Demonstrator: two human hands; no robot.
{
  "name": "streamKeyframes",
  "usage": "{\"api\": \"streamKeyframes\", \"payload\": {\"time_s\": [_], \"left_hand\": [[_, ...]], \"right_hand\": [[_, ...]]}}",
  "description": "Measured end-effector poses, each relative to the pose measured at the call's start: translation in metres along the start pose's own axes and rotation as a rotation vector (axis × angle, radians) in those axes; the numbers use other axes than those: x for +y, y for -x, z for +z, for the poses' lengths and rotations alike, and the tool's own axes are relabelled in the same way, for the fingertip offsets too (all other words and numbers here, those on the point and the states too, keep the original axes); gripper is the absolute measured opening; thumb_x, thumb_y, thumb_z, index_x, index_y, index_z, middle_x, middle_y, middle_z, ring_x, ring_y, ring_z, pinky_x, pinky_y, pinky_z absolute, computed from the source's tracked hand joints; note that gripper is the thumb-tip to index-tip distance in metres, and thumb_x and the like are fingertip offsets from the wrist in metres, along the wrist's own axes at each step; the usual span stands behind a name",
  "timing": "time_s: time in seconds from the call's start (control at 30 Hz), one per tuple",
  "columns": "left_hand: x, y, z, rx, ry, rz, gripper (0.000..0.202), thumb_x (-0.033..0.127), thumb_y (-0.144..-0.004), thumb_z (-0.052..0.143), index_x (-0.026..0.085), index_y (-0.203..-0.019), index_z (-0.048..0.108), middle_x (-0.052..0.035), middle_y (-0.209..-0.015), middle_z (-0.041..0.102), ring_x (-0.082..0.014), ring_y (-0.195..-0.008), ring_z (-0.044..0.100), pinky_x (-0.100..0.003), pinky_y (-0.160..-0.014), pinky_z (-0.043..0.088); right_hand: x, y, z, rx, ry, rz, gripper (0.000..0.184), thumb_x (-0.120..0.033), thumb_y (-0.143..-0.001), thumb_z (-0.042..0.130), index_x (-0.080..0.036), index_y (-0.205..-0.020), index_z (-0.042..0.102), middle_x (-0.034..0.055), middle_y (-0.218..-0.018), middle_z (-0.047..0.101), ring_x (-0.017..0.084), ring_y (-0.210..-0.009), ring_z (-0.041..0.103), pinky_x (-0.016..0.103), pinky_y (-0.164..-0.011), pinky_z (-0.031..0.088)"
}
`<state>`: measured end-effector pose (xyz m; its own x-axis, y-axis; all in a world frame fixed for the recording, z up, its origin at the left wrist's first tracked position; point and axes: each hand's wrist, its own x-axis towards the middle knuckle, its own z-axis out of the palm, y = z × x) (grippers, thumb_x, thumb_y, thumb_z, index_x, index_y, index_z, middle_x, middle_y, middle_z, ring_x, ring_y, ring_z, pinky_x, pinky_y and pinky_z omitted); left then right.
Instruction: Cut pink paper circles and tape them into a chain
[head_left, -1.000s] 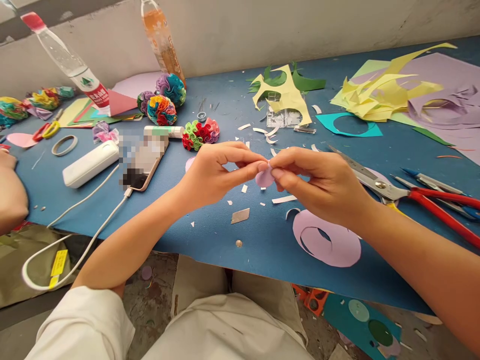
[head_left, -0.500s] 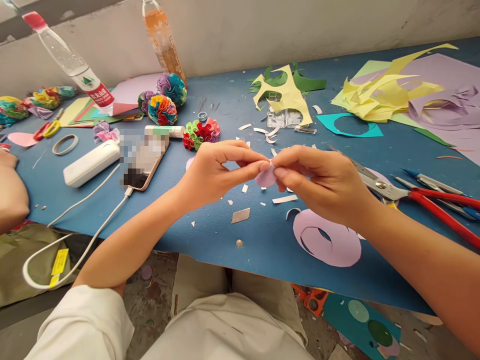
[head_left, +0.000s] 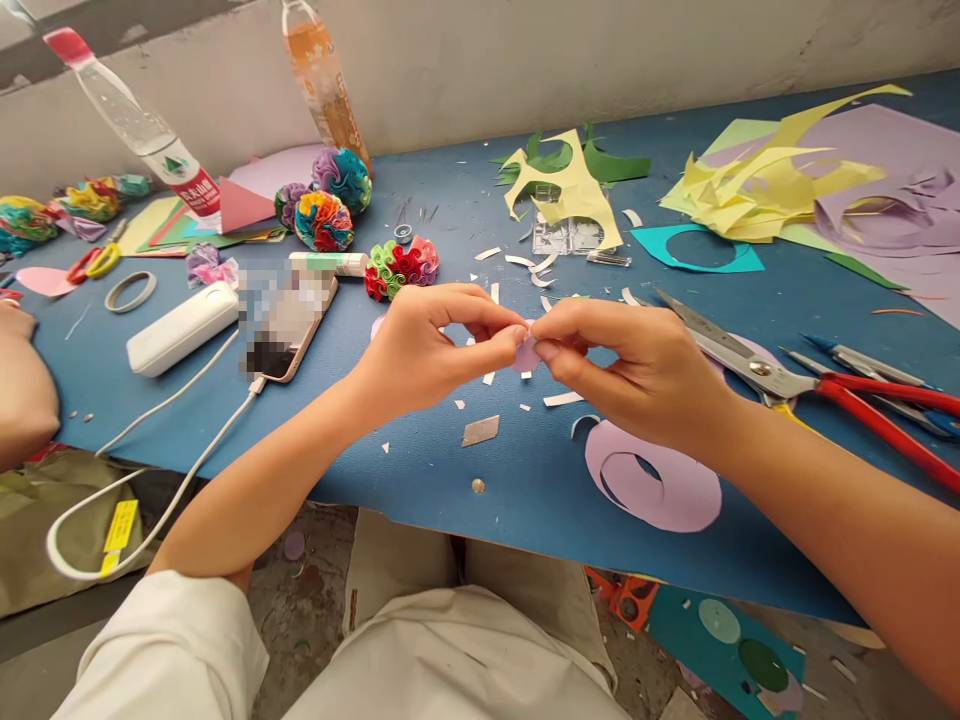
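Between my two hands, above the middle of the blue table, is a small piece of purple paper (head_left: 527, 355), partly hidden by the fingers. My left hand (head_left: 450, 335) pinches its left edge between thumb and fingertips. From the other side my right hand (head_left: 630, 365) pinches it too, the fingertips nearly meeting. Below my right hand lies a purple paper disc with curved cuts (head_left: 686, 480). Large scissors with red handles (head_left: 772, 375) rest just right of that hand. A red and green ruffled paper ball (head_left: 403, 268) sits beyond my left hand.
At left are a phone (head_left: 300, 325) with a cable, a white power bank (head_left: 184, 328) and a tape roll (head_left: 130, 292). Two bottles stand behind ruffled paper balls (head_left: 324, 220). Yellow paper scraps (head_left: 795, 190) pile up at back right. Another person's arm (head_left: 26, 390) rests at far left.
Both hands have shifted slightly to the left with the purple paper, and less of it shows between the fingers. The things on the table stay in place.
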<state>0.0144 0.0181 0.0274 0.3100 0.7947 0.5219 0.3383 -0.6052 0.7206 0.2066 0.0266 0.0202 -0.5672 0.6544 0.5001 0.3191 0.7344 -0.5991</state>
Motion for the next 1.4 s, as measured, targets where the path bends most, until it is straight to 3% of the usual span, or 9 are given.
{"api": "streamKeyframes", "payload": {"time_s": [0.33, 0.57, 0.8, 0.9, 1.0, 1.1, 1.2, 1.4], "left_hand": [[0.000, 0.003, 0.006, 0.114, -0.210, 0.041, 0.012, 0.014, -0.077, 0.063, 0.017, -0.066, 0.067, 0.0025, -0.064, 0.064, -0.0063, -0.056, 0.054, -0.019, -0.055, 0.048], [-0.015, -0.011, -0.011, 0.215, -0.228, -0.055, 0.015, 0.018, -0.079, 0.059, 0.018, -0.064, 0.061, 0.0014, -0.063, 0.063, -0.0088, -0.058, 0.052, -0.023, -0.057, 0.046], [-0.030, -0.017, -0.022, 0.046, -0.436, -0.186, 0.026, 0.020, -0.081, 0.058, 0.017, -0.056, 0.055, 0.0049, -0.048, 0.047, -0.0082, -0.049, 0.039, -0.025, -0.051, 0.033], [-0.027, -0.016, -0.020, 0.020, -0.388, -0.192, 0.020, 0.026, -0.079, 0.065, 0.017, -0.063, 0.059, 0.0032, -0.058, 0.058, -0.0092, -0.056, 0.049, -0.025, -0.056, 0.040], [-0.027, -0.015, -0.018, 0.025, -0.252, -0.154, 0.005, 0.021, -0.078, 0.066, 0.016, -0.080, 0.066, 0.0013, -0.071, 0.066, -0.0097, -0.065, 0.058, -0.023, -0.062, 0.046], [-0.027, -0.014, -0.018, 0.037, -0.180, -0.145, 0.018, 0.015, -0.079, 0.060, 0.017, -0.096, 0.067, -0.0003, -0.080, 0.070, -0.0102, -0.072, 0.064, -0.021, -0.064, 0.050], [-0.023, -0.013, -0.018, 0.007, -0.129, -0.149, 0.016, 0.015, -0.084, 0.055, 0.017, -0.091, 0.069, -0.0024, -0.084, 0.072, -0.0109, -0.079, 0.067, -0.020, -0.064, 0.051], [-0.011, -0.013, -0.019, -0.136, -0.010, -0.156, 0.015, 0.030, -0.083, 0.064, 0.017, -0.080, 0.072, -0.0015, -0.073, 0.071, -0.0084, -0.061, 0.062, -0.018, -0.053, 0.048]], "right_hand": [[-0.003, 0.000, 0.004, 0.051, 0.077, 0.075, 0.013, -0.020, -0.088, 0.050, -0.024, -0.081, 0.059, 0.0003, -0.071, 0.062, 0.013, -0.059, 0.053, 0.030, -0.059, 0.044], [-0.005, -0.001, 0.002, 0.125, -0.024, 0.277, 0.013, -0.025, -0.085, 0.052, -0.023, -0.077, 0.062, -0.0019, -0.063, 0.057, 0.012, -0.053, 0.052, 0.028, -0.052, 0.041], [-0.003, -0.003, 0.001, 0.126, -0.030, 0.329, 0.011, -0.026, -0.084, 0.055, -0.022, -0.077, 0.063, -0.0010, -0.063, 0.057, 0.011, -0.051, 0.050, 0.027, -0.049, 0.038], [-0.003, -0.003, 0.002, 0.104, -0.039, 0.312, 0.011, -0.026, -0.084, 0.055, -0.022, -0.078, 0.063, -0.0015, -0.063, 0.058, 0.011, -0.051, 0.050, 0.026, -0.049, 0.039], [-0.003, -0.003, 0.002, 0.093, -0.024, 0.306, 0.012, -0.027, -0.084, 0.056, -0.021, -0.078, 0.065, -0.0017, -0.063, 0.060, 0.010, -0.051, 0.050, 0.026, -0.050, 0.040], [-0.002, -0.003, 0.003, 0.082, -0.021, 0.308, 0.013, -0.029, -0.084, 0.056, -0.021, -0.078, 0.065, -0.0015, -0.064, 0.061, 0.011, -0.051, 0.050, 0.027, -0.050, 0.041], [-0.001, -0.004, 0.002, 0.067, -0.021, 0.306, 0.012, -0.028, -0.084, 0.056, -0.022, -0.078, 0.064, -0.0015, -0.064, 0.061, 0.011, -0.050, 0.049, 0.027, -0.049, 0.040], [-0.002, -0.003, 0.003, 0.029, 0.007, 0.272, 0.012, -0.027, -0.085, 0.056, -0.023, -0.078, 0.064, -0.0003, -0.067, 0.063, 0.012, -0.051, 0.049, 0.029, -0.051, 0.041]]}}
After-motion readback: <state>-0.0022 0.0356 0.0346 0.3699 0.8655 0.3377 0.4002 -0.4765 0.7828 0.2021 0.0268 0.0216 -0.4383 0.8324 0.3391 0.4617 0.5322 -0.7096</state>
